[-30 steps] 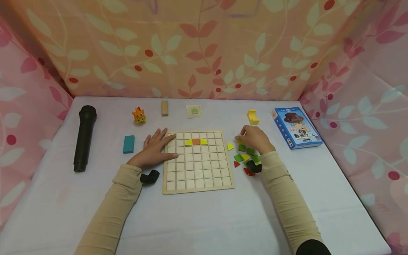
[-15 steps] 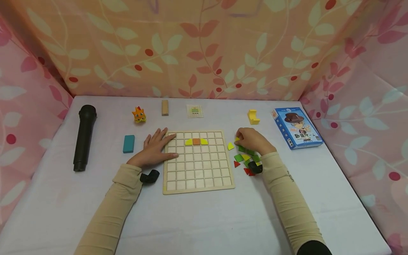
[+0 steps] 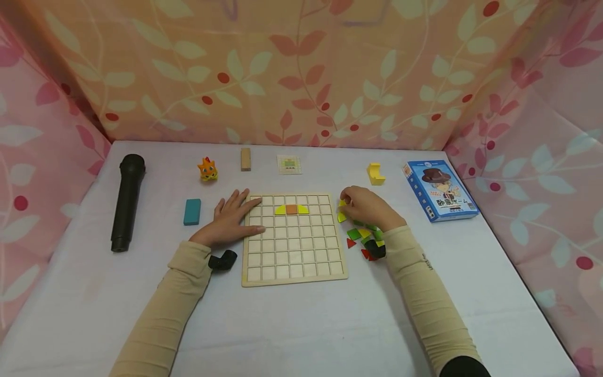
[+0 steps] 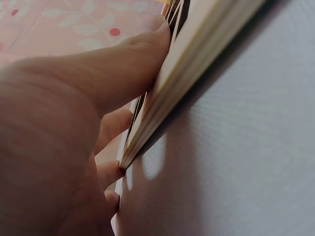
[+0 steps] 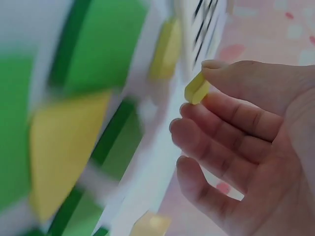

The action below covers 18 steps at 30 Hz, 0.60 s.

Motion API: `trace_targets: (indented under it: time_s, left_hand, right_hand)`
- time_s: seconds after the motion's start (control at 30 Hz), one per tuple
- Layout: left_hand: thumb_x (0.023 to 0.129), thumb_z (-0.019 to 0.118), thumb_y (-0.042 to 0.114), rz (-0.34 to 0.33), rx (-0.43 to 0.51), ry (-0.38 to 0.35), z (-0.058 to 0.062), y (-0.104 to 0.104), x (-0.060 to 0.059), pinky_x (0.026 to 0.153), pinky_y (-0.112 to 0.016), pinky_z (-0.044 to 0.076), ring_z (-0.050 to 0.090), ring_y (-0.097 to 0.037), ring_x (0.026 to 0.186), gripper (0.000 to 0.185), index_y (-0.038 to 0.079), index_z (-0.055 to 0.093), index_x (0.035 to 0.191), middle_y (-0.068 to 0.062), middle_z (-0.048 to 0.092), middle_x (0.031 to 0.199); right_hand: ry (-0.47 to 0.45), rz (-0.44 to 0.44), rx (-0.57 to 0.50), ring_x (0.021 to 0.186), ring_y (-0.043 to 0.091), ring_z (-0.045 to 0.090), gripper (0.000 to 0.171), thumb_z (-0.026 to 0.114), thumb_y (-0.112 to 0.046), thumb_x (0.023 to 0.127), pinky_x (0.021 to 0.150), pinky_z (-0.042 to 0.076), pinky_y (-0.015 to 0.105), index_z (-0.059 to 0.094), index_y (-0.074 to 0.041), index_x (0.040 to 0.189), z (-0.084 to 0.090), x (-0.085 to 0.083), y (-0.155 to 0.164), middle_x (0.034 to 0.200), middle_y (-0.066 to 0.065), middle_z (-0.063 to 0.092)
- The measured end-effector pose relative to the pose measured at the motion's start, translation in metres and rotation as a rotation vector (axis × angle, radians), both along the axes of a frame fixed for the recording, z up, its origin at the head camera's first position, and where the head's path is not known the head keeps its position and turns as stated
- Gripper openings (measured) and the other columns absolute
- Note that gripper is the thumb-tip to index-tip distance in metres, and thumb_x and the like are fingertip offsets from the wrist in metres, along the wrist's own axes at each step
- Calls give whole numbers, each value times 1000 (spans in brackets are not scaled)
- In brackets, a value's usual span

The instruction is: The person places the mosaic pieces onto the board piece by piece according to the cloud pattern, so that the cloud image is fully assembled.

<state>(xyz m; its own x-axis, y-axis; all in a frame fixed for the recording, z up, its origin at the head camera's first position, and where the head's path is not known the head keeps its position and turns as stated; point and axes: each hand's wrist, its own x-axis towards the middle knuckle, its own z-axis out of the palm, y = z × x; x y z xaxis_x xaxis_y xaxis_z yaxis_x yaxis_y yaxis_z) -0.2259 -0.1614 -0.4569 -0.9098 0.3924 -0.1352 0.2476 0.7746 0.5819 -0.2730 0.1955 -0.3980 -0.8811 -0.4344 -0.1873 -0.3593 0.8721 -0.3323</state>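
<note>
My left hand (image 3: 226, 222) lies with spread fingers on the left side of a wooden grid board (image 3: 294, 256); its thumb presses the edge in the left wrist view. Near the board's top, an orange square tile (image 3: 291, 209) sits between two yellow tiles (image 3: 303, 209). Just right of the board, my right hand (image 3: 372, 208) pinches a small yellow tile (image 5: 198, 90) between thumb and index finger. Another yellow tile (image 3: 341, 218) lies below those fingertips. Green tiles (image 3: 353, 234) and red tiles (image 3: 350, 243) lie loose by the right wrist, partly hidden by the hand and a black wrist piece.
Along the back stand an orange toy figure (image 3: 208, 169), a wooden block (image 3: 245, 159), a patterned card (image 3: 289, 164) and a yellow block (image 3: 375, 174). A teal block (image 3: 191, 211) and black microphone (image 3: 127, 201) lie left. A blue box (image 3: 440, 190) lies right.
My right hand has moved left from the loose tiles toward the board's right edge, carrying the yellow tile. The left hand stays on the board.
</note>
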Motion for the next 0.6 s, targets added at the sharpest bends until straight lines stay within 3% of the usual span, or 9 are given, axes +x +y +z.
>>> trace_targets:
  time_s: [0.33,0.6]
  left_hand:
    - [86,64,52,2,2,-9,1,1,0,113,-58,-9,-9,-33,147,83,19,28,152,-13,2,161]
    - [86,64,52,1,6,-17,4,1,1,113,-58,-9,-9,-34,147,82,18,27,152,-14,1,161]
  right_hand:
    - [-16,176,3,92,17,56,29,65,-22,93,85,49,34,61,-7,117,-3,16,-39,106,2,59]
    - [11,198,22,91,15,56,30,65,-25,92,86,49,33,63,-9,117,-9,20,-48,107,0,58]
